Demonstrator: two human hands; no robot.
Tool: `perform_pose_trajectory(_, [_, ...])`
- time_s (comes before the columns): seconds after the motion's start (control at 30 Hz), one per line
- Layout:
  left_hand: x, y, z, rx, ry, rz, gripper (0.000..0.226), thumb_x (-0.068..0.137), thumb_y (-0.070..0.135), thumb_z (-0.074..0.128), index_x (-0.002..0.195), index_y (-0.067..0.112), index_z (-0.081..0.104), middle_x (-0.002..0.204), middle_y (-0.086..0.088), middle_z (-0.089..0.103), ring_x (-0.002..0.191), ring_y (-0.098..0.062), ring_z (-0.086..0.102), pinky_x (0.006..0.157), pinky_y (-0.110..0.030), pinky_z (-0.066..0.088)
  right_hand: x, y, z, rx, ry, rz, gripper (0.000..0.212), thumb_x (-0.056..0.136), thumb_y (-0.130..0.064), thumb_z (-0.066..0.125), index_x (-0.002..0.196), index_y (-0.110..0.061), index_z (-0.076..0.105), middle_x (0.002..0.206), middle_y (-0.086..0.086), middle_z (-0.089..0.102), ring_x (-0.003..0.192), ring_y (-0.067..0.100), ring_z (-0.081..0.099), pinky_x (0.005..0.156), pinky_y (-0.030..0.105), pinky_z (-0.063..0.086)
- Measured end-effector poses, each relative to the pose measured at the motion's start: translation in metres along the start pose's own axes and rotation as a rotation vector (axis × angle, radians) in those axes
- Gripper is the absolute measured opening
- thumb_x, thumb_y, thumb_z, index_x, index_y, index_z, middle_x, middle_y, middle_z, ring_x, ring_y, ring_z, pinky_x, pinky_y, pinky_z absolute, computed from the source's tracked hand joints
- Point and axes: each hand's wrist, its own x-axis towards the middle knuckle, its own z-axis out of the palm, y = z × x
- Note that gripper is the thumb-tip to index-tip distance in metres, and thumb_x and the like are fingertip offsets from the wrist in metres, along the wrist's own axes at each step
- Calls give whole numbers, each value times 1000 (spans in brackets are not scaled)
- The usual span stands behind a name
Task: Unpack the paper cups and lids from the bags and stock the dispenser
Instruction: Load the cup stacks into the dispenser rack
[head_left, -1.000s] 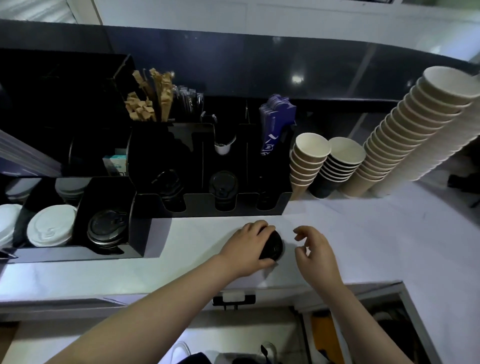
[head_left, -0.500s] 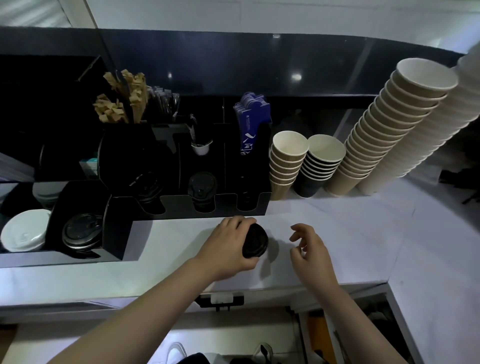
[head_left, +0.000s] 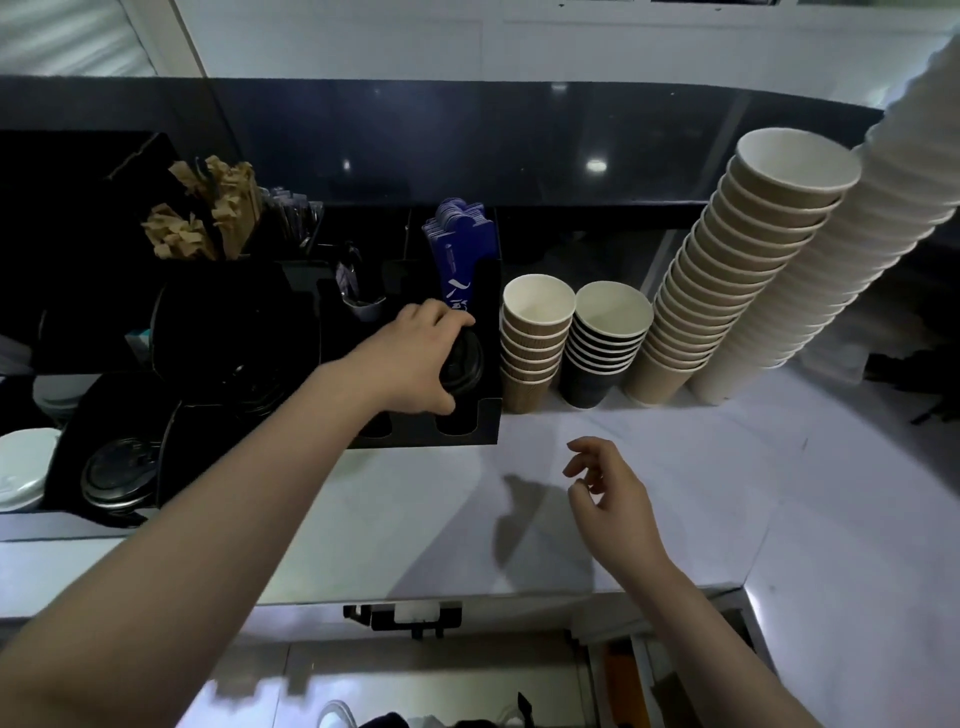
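Reaching forward, left hand (head_left: 415, 358) grips black lids (head_left: 461, 364) over dispenser (head_left: 488, 415).

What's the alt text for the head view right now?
The left hand grips a stack of black lids at the right-end slot of the black dispenser, while the right hand hovers loosely curled and holds nothing over the white counter. Stacks of paper cups stand right of the dispenser.

I'm looking at a café service counter: tall leaning stacks of paper cups (head_left: 737, 270) stand on the white counter (head_left: 727, 493), beside a black dispenser (head_left: 488, 364) with lids (head_left: 117, 475), sugar packets (head_left: 208, 213) and blue sleeves (head_left: 457, 254).
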Motion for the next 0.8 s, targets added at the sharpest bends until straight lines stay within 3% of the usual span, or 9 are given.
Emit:
perform_pose_trajectory(0.2, [30, 4, 18, 163, -159, 15, 96, 72, 31, 80, 151, 21, 25, 150, -5, 28, 135, -27, 30, 100, -38, 47, 6, -3, -9, 35, 10, -20, 42, 89, -3, 55, 118, -34, 52, 97, -14, 63, 86, 9, 55, 71, 20, 43])
perform_pose_trajectory(0.43, [41, 4, 37, 145, -52, 8, 98, 72, 37, 83, 149, 17, 26, 146, -8, 28, 129, -30, 39, 92, -42, 52, 15, -3, -17, 41, 20, -33, 41, 88, -4, 55, 118, -33, 53, 96, -12, 63, 85, 9, 54, 69, 18, 42])
perform_pose_trajectory(0.57, [38, 5, 51, 201, -51, -5, 100, 69, 41, 86, 146, 15, 27, 136, -10, 34, 114, -30, 52, 84, -39, 52, 18, 0, -20, 46, 6, -29, 41, 89, -4, 54, 117, -34, 52, 97, -13, 62, 86, 8, 54, 70, 20, 43])
perform_pose_trajectory(0.8, [33, 8, 70, 569, -19, 35, 91, 80, 72, 57, 147, 15, 33, 148, -8, 37, 133, -27, 34, 110, -39, 25, 26, 3, -25, 37, -18, -38, 41, 89, -4, 54, 117, -34, 52, 96, -14, 62, 86, 8, 54, 71, 20, 43])
